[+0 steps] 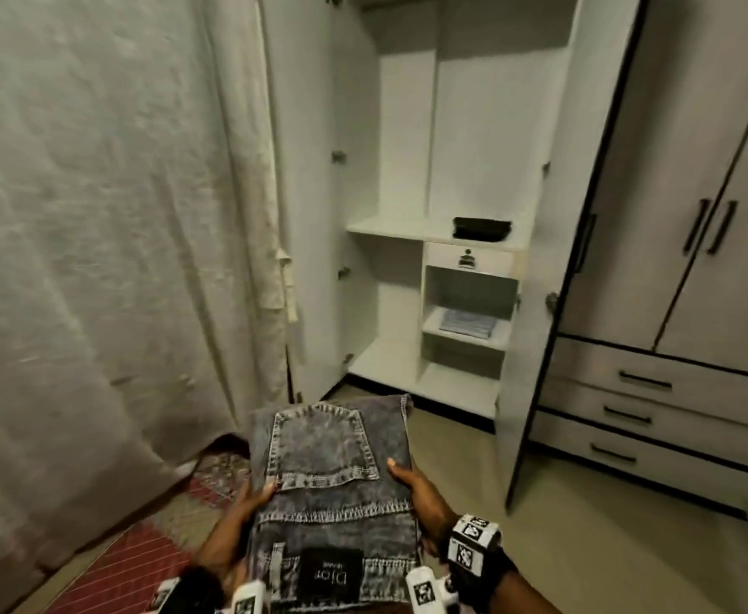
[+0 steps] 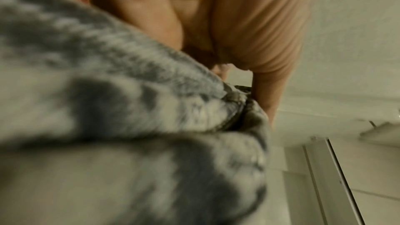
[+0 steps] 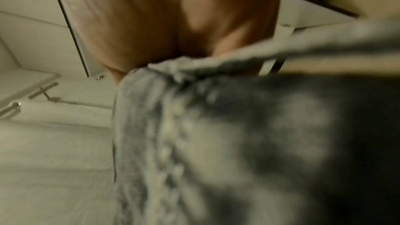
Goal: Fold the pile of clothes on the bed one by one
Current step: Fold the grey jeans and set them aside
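You stand on a pale floor facing an open white wardrobe. Your left hand grips the left edge of the folded grey jeans, thumb on top. Your right hand grips the right edge the same way. The jeans lie flat between your hands. Ahead of your hands, a shelf holds a black thing. A curtain hangs left of your left hand.

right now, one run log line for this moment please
stage: carrying | item: folded jeans | left hand: grips left edge | right hand: grips right edge | ahead: open wardrobe
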